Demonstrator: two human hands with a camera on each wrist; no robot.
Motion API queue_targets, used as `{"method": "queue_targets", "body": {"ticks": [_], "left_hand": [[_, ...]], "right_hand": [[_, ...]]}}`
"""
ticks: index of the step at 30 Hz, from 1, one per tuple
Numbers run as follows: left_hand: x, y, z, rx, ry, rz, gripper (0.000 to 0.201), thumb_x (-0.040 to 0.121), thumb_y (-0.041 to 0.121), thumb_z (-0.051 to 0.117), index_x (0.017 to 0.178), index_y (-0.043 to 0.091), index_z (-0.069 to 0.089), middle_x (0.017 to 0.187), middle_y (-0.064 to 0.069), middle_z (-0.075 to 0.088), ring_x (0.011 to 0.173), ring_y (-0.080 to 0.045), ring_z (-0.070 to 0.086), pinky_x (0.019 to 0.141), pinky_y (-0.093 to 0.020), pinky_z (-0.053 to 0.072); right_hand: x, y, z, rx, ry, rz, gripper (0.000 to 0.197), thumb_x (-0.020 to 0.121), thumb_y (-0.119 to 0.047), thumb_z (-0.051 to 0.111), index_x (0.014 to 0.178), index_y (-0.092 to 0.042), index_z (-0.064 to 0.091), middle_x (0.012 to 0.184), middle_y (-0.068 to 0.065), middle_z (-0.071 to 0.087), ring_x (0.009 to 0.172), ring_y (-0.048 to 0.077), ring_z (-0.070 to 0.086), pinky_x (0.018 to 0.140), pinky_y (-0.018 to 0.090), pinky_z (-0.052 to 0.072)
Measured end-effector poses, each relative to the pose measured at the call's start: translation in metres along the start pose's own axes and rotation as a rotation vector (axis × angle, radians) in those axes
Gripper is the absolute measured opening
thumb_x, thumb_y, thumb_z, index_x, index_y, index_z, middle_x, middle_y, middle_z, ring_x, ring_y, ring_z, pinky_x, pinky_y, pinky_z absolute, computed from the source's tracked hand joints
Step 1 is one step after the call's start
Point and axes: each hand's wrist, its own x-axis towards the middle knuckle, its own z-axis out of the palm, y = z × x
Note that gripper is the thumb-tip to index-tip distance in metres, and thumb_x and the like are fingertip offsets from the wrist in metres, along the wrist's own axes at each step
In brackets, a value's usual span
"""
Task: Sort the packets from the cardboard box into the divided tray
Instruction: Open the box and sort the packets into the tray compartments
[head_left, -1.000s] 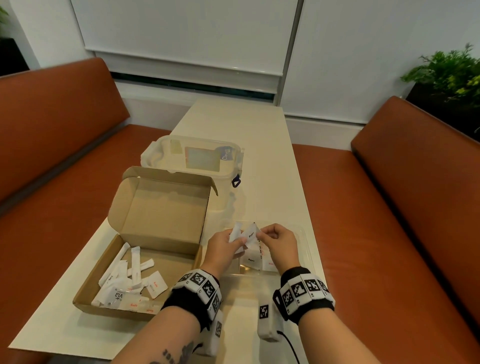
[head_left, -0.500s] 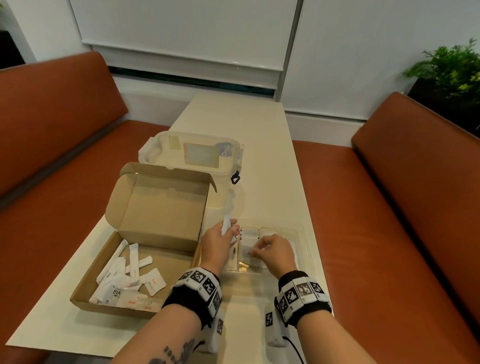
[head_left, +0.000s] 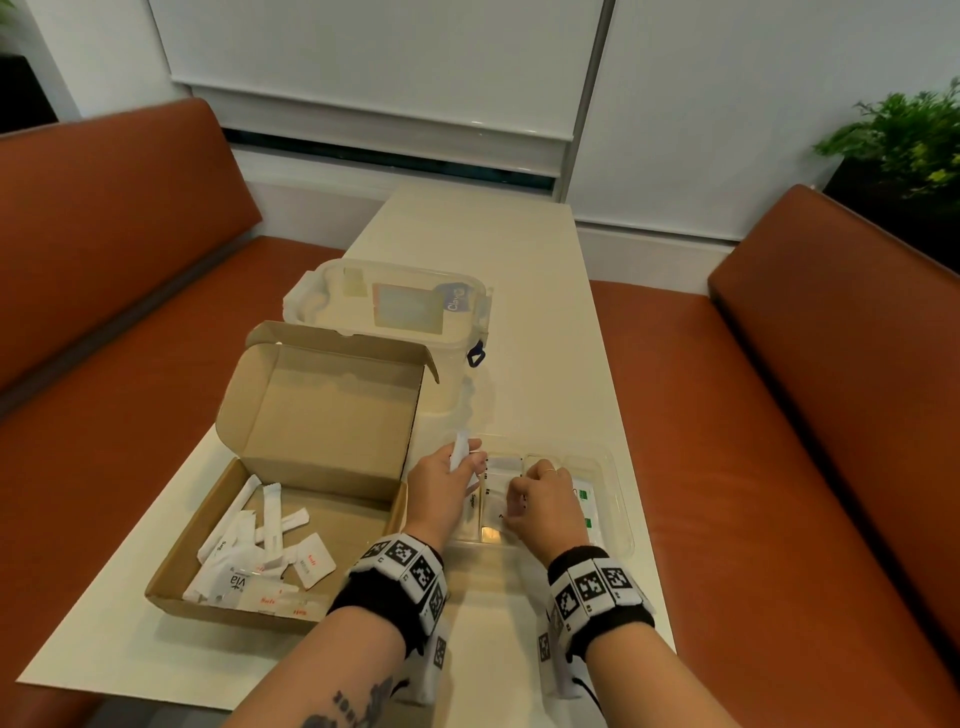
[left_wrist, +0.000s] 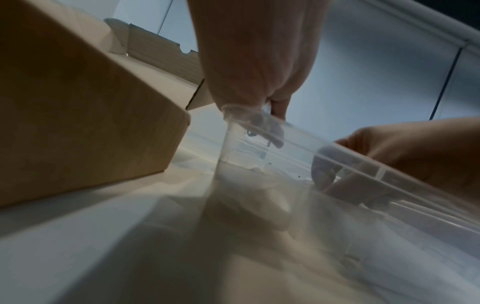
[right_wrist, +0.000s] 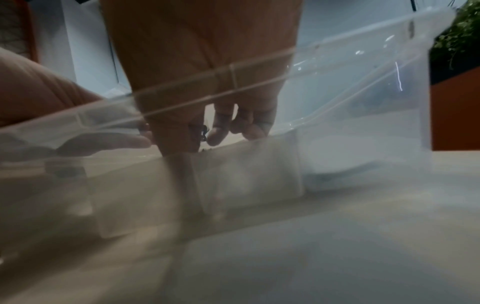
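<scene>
Sorting is partly done: several packets (head_left: 586, 506) lie in the divided tray (head_left: 621, 512), many remain in the cardboard box (head_left: 270, 545), the left hand (head_left: 441, 486) pinches a stick packet (head_left: 460, 451), and the right hand (head_left: 545, 501) curls into the tray, its grip unclear.

One cardboard box (head_left: 291, 499) stands open, and one divided tray (head_left: 618, 499) lies beside it. One lidded clear container (head_left: 395, 312) sits behind them. Loose white packets (head_left: 270, 545) lie heaped in the box, roughly ten, overlapping too much for an exact count. One packet (head_left: 460, 452) is held in the left hand (head_left: 441, 488); the right hand (head_left: 545, 506) makes two hands. Two green-marked sachets (head_left: 586, 506) show in the tray. Two benches (head_left: 779, 467) flank the one worktop (head_left: 519, 270); one plant (head_left: 904, 135) stands off right.
</scene>
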Motion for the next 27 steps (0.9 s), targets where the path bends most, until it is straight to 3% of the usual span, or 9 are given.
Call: {"method": "queue_targets", "body": {"ticks": [7,11,16,19,23,27], "left_hand": [[-0.001,-0.002,-0.001,0.031,-0.034,0.001,0.025,0.091,0.019,0.061,0.114,0.009,0.066,0.099,-0.01,0.071,0.097,-0.017,0.068,0.086,-0.032,0.056],[0.0,0.0,-0.001,0.0,-0.072,-0.016,0.014,0.093,0.021,0.058,0.101,0.014,0.067,0.096,-0.01,0.072,0.096,-0.02,0.068,0.083,-0.035,0.057],[0.002,0.005,-0.003,-0.119,-0.114,-0.079,0.024,0.098,0.024,0.049,0.105,0.01,0.066,0.101,-0.01,0.071,0.095,-0.018,0.068,0.077,-0.027,0.056],[0.001,0.008,-0.005,-0.131,-0.173,-0.069,0.026,0.099,0.026,0.045,0.105,0.013,0.067,0.105,-0.01,0.071,0.096,-0.018,0.068,0.083,-0.029,0.054],[-0.002,0.011,-0.005,-0.163,-0.261,-0.089,0.031,0.101,0.026,0.041,0.112,0.01,0.065,0.111,-0.012,0.07,0.105,-0.025,0.066,0.095,-0.039,0.05],[-0.003,0.013,-0.003,-0.206,-0.308,-0.153,0.027,0.1,0.029,0.042,0.11,0.018,0.064,0.113,-0.013,0.069,0.108,-0.027,0.064,0.097,-0.04,0.048]], "right_hand": [[0.003,-0.005,0.001,-0.095,0.019,0.027,0.013,0.082,-0.022,0.068,0.09,-0.013,0.068,0.111,0.003,0.049,0.11,0.021,0.039,0.089,0.03,0.046],[0.002,-0.003,0.002,-0.039,0.025,0.043,0.008,0.081,-0.018,0.065,0.087,-0.013,0.065,0.106,0.002,0.049,0.107,0.021,0.04,0.085,0.027,0.044],[0.002,-0.009,-0.003,0.39,0.152,0.086,0.01,0.084,-0.027,0.065,0.083,-0.018,0.059,0.085,-0.007,0.058,0.085,0.011,0.05,0.071,0.021,0.04],[0.001,-0.02,-0.008,0.755,0.102,0.136,0.006,0.087,-0.029,0.063,0.081,-0.027,0.061,0.079,-0.005,0.068,0.069,0.007,0.059,0.059,0.012,0.044],[0.003,-0.023,-0.015,0.919,0.049,0.197,0.01,0.082,-0.018,0.069,0.089,-0.017,0.062,0.085,0.008,0.071,0.072,0.015,0.064,0.068,0.028,0.052],[0.002,-0.021,-0.02,0.999,-0.003,0.174,0.012,0.081,-0.005,0.069,0.083,-0.014,0.062,0.07,0.0,0.065,0.058,0.004,0.061,0.051,0.013,0.045]]}}
